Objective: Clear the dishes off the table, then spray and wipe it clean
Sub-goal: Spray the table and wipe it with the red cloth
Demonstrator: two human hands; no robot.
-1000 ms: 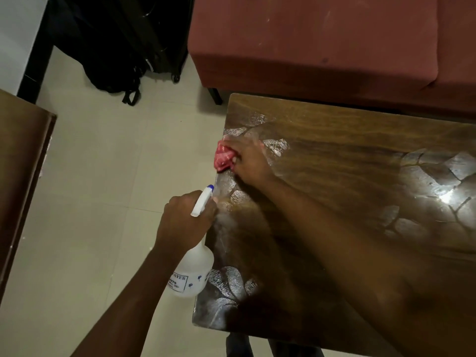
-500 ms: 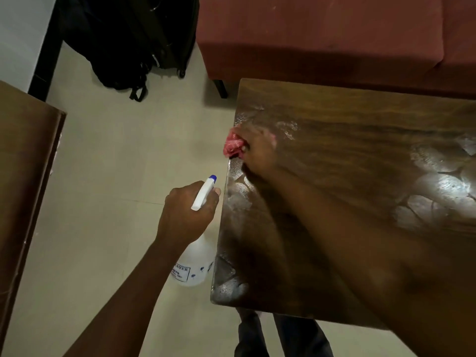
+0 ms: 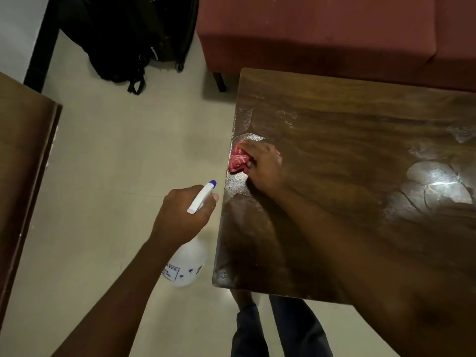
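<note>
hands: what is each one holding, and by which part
Left hand grips the spray bottle at its neck. Right hand holds the bunched cloth against the table.

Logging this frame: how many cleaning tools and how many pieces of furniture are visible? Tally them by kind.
Cleaning tools: 2 (crumpled red patterned cloth, white plastic spray bottle)
Furniture: 3 (dark wooden table, red upholstered sofa, brown wooden piece at left)
Total: 5
</note>
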